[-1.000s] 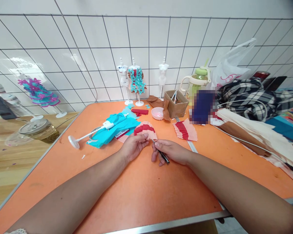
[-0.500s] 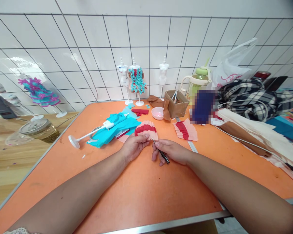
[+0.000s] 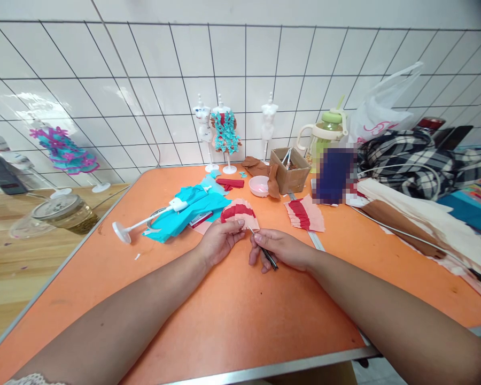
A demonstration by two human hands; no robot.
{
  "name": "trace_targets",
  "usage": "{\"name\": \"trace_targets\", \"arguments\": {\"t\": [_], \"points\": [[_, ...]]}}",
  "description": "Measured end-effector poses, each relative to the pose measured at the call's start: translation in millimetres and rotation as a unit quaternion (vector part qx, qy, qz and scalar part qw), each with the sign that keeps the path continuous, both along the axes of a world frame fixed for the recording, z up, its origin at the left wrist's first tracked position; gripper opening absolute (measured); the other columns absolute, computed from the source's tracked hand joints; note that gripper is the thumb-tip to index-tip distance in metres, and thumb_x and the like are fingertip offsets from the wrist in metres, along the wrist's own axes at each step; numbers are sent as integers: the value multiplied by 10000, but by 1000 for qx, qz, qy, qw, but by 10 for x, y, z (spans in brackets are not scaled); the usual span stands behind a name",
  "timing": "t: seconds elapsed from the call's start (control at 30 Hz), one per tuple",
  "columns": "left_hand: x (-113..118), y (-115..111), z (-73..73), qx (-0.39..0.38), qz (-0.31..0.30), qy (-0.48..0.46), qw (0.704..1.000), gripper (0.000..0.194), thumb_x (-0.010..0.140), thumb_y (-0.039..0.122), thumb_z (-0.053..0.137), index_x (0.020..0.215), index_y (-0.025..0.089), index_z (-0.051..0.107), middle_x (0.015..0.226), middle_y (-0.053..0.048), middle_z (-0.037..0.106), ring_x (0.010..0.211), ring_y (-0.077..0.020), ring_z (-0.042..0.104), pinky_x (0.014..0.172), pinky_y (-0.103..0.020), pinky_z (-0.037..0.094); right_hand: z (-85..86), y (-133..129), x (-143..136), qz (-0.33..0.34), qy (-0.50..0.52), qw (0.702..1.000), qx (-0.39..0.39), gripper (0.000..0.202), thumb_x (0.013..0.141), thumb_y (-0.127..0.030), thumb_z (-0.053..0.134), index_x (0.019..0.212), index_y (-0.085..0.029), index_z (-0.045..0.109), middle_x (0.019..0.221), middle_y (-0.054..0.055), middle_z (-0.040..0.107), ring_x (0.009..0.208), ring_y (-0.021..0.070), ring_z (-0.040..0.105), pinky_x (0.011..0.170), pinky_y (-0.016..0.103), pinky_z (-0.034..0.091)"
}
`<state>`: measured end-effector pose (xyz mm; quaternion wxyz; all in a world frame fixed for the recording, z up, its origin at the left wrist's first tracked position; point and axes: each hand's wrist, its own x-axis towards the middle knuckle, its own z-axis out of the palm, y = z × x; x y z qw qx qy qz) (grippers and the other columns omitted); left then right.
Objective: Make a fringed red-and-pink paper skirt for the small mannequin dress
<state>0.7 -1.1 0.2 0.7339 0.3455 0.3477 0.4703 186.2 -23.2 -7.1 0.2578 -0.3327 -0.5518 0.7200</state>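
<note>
Piece of pleated pink crepe (image 3: 240, 207) with red band, held in left hand (image 3: 222, 240) over orange table (image 3: 240, 321). Curves up and away from fingertips. Left hand: thumb against curled index finger, pinching near edge. Right hand (image 3: 278, 247): fingers folded around slim black tool (image 3: 269, 259), thumb on top, silver tip aimed at lower right edge of piece. Contact at tip: can't tell. To the right: second pink-and-red piece (image 3: 304, 213), flat on table. Just left: turquoise crepe (image 3: 172, 227), white dress form (image 3: 178, 205) lying across. Farther back: red crepe strip (image 3: 232, 183), pink bowl (image 3: 258, 193), cardboard box (image 3: 295, 181). Near tiled wall (image 3: 260, 59): upright dress form in ruffled turquoise (image 3: 226, 133), green-lidded bottle (image 3: 324, 144), plaid cloth (image 3: 401, 160).
</note>
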Motion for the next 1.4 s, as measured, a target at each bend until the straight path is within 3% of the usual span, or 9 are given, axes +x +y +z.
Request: {"name": "trace_targets", "arguments": {"t": [0.23, 0.57, 0.87, 1.2, 1.4], "points": [[-12, 13, 4, -28, 16, -12, 999, 100, 669, 166, 746, 727, 117, 682, 738, -57, 714, 699, -140, 656, 677, -234, 493, -15, 3, -1, 0, 18, 1000, -10, 397, 904, -588, 484, 909, -191, 494, 899, 87, 745, 486, 105, 603, 484, 231, 476], [9, -13, 23, 23, -4, 9, 1000, 164, 662, 185, 789, 776, 126, 687, 754, -48, 718, 706, -146, 669, 684, -244, 496, -19, 0, -7, -2, 18, 1000, 4, 393, 898, -585, 496, 878, -193, 485, 871, 78, 747, 489, 106, 598, 490, 231, 475], [2, -3, 2, 22, -5, 9, 1000, 155, 666, 172, 783, 778, 126, 686, 756, -55, 722, 707, -156, 677, 700, -263, 504, -12, -3, -13, -4, 26, 1000, 5, 394, 897, -587, 496, 865, -194, 476, 867, 79, 744, 486, 108, 594, 497, 242, 486], [22, -13, 23, -1, 15, 0, 1000, 164, 649, 145, 788, 768, 133, 676, 739, -29, 710, 702, -137, 671, 685, -238, 504, -12, 1, -10, -4, 18, 1000, 8, 404, 887, -597, 503, 843, -197, 466, 853, 78, 743, 487, 111, 589, 490, 243, 486], [13, -2, 26, -33, 63, -23, 997, 160, 640, 112, 776, 753, 141, 666, 707, -5, 700, 679, -108, 656, 660, -203, 507, -3, -4, -7, -2, 22, 1000, -1, 384, 907, -579, 485, 885, -196, 483, 909, 89, 747, 493, 109, 606, 465, 219, 448]]}}
